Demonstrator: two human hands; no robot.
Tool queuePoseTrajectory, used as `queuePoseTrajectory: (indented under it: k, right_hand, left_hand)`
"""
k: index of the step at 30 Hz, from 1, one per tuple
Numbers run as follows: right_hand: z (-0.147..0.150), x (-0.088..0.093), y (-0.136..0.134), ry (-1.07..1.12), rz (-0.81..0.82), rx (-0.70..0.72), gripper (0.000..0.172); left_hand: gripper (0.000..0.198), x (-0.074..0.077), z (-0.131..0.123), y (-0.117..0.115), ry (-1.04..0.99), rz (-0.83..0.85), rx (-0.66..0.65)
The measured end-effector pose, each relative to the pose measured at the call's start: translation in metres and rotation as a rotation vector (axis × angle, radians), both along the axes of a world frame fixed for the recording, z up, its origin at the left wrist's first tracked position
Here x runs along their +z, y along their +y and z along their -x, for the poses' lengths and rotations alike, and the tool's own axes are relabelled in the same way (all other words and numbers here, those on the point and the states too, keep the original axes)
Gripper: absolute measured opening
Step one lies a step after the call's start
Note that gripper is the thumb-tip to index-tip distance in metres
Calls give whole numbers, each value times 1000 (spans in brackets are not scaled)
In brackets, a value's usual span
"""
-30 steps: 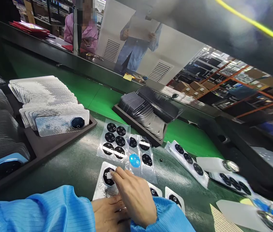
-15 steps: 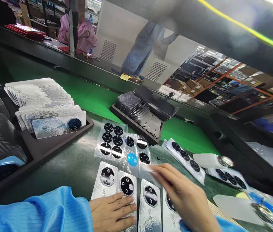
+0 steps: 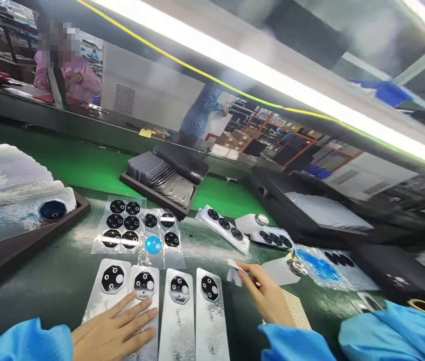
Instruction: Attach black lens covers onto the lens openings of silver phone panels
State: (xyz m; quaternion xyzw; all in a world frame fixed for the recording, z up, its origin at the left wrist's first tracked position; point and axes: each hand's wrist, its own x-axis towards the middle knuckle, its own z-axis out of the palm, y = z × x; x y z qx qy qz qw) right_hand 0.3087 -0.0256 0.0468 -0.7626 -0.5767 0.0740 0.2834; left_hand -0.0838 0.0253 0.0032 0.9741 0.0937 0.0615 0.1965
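Several silver phone back covers (image 3: 178,316) with black camera rings lie side by side at the near edge of the dark bench. My left hand (image 3: 117,333) lies flat with fingers spread on the two leftmost covers. My right hand (image 3: 263,293) is to the right of the row and pinches a small clear film piece (image 3: 234,271) between fingertips. Clear sheets of black round lens stickers (image 3: 122,225) lie just behind the covers, one with a blue dot (image 3: 153,244).
A dark tray of stacked silver covers (image 3: 17,200) sits at the left, and another tray of dark parts (image 3: 163,175) on the green belt. More sticker strips (image 3: 223,229) and blue film (image 3: 317,265) lie right. A blue sleeve (image 3: 396,331) shows at lower right. People stand beyond the belt.
My right hand left the leftmost cover's camera ring and swung to the right with a small film piece. My left hand stayed flat on the covers. The view turned right.
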Motion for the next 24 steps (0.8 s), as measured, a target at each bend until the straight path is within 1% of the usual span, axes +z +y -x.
queuePoseTrajectory:
  k: [3, 7, 10, 13, 14, 16, 18, 19, 20, 22, 24]
  right_hand:
    - [-2, -23, 20, -11, -43, -23, 53]
    - [2, -42, 50, -13, -121, 25, 54]
    - [6, -50, 67, -11, -181, 72, 51]
    - [6, -48, 71, -5, -226, 96, 44]
    - [6, -45, 68, -4, -241, 92, 42]
    - [7, -36, 51, -11, -273, 77, 41]
    - [12, -26, 24, -45, -290, 88, 40]
    - [16, -23, 8, -67, -294, 112, 39]
    - [22, -22, -8, -95, -261, 164, 37]
    - [35, -28, -38, -190, -202, 307, 41]
    - [50, -44, -58, -330, -176, 431, 46]
  left_hand:
    - [75, 3, 1, -2, -26, 44, 28]
    - [66, 8, 4, -5, -24, 76, 36]
    - [63, 12, 8, -7, -27, 42, 62]
    - [66, 14, 13, -9, -14, -17, 106]
    - [67, 15, 16, -10, -1, -30, 118]
    - [68, 16, 22, -9, 33, -43, 129]
    - [68, 20, 30, -8, 83, -49, 123]
    - [67, 24, 32, -8, 108, -57, 120]
    - [66, 28, 34, -8, 130, -73, 121]
    - [65, 41, 33, -8, 152, -135, 137]
    - [63, 53, 26, -8, 152, -241, 116]
